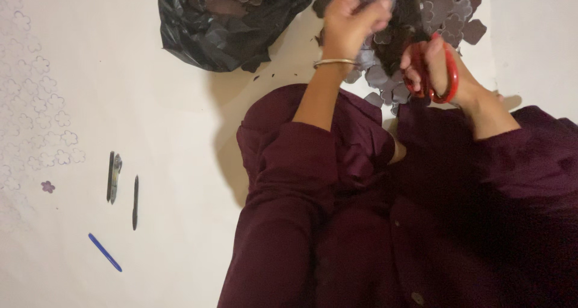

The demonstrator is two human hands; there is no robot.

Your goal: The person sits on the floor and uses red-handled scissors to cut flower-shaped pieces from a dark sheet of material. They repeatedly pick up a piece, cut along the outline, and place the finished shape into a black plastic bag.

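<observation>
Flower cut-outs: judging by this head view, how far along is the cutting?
Done: a heap of purple flower cut-outs lies by the black bag, and one stray flower on the white sheet. In hand: the left hand holds a piece, the right hand works red scissors. Left: faint flower outlines remain uncut.

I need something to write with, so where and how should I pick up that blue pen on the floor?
Pinch the blue pen at mid-barrel from above, fingers on its two long sides. It lies flat on the white floor, slanted, with open space all round it.
</observation>
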